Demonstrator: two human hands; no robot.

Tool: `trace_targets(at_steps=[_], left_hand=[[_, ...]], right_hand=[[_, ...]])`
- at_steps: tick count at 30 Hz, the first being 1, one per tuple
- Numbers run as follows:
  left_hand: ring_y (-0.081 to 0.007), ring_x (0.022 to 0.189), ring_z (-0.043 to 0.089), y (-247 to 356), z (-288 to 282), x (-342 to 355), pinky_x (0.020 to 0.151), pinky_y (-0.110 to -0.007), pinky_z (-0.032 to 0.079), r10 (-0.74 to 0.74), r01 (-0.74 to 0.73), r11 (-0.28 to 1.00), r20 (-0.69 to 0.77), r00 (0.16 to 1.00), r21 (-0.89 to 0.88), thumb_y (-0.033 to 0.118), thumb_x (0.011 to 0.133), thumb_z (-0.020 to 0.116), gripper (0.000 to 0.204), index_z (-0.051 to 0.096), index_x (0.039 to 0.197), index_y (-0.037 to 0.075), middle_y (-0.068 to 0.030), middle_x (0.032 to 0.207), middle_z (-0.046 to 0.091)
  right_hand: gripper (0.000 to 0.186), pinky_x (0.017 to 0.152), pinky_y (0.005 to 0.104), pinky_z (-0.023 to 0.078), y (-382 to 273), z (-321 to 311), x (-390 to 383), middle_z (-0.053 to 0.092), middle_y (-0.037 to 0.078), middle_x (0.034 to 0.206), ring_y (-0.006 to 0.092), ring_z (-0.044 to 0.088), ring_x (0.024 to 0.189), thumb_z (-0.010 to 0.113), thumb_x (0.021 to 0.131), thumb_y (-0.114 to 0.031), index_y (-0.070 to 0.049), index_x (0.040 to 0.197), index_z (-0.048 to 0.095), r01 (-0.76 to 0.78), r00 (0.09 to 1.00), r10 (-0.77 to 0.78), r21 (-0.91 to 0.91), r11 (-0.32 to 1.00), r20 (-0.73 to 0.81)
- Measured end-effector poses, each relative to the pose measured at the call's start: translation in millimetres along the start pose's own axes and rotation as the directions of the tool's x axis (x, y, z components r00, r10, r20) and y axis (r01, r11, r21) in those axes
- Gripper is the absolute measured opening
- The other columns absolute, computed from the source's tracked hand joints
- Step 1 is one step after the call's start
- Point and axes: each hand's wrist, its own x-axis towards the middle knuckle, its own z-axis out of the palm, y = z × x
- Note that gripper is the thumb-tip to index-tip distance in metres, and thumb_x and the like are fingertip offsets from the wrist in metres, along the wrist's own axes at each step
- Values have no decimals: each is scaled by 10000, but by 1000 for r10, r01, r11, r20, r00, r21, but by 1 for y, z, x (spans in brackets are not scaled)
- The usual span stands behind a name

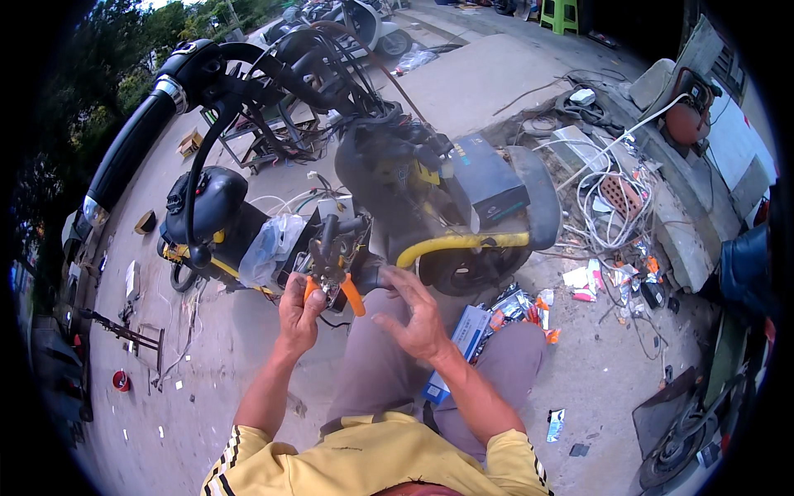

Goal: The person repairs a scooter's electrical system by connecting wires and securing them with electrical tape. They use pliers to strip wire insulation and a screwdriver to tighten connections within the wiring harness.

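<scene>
I have the orange-handled pliers [351, 293] splayed by the scooter [374, 169], left hand [299, 316] gripping them; squeezing them likely calls for my open right hand [415, 321] too

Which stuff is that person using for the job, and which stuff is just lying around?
Probably for the job:
orange-handled pliers, held in the left hand
scooter with bare wiring, in front of both hands

Probably just lying around:
green stool, far off at the top
brick with holes, among white cables
red tub on the ground, far left
</scene>
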Motion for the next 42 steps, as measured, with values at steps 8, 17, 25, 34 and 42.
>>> trace_targets(at_steps=[8,17,25,34,42], left_hand=[[-362,1061,610,38,90,55,949,-472,476,480,-543,809,277,832,228,267,1025,777,269,700,1114,25,-141,1159,686],[-322,1030,650,52,97,112,884,-456,500,641,-718,520,343,686,463,154,889,866,380,745,1242,82,-94,1176,691],[-259,1066,635,31,115,151,960,-440,493,682,-675,169,409,606,718,176,811,884,461,753,1243,81,-47,1135,674],[-274,1009,697,5,113,162,889,-434,554,727,-763,205,426,538,613,67,809,788,413,772,1221,48,-74,1162,708],[-296,915,773,-5,103,166,779,-400,607,807,-822,339,307,504,457,-62,803,819,410,779,1199,32,-112,1105,791]], right_hand=[[624,1287,517,419,2,-23,-24,494,98,1661,253,498,1542,589,1187,-251,-46,1725,350,-510,858,355,698,504,371],[727,1294,589,388,-47,-77,18,499,169,1663,370,471,1601,590,1152,-278,-23,1757,277,-313,946,257,767,560,198],[533,905,370,599,-57,-109,60,756,129,1066,203,746,975,643,1141,-444,31,1384,657,-603,795,595,253,757,113],[538,718,483,555,-59,-123,121,685,263,727,401,714,704,655,1112,-400,119,980,712,-505,779,622,-507,699,82],[544,854,596,548,-61,-114,144,687,407,861,581,721,927,662,1095,-364,165,975,701,-487,705,697,-625,610,131]])
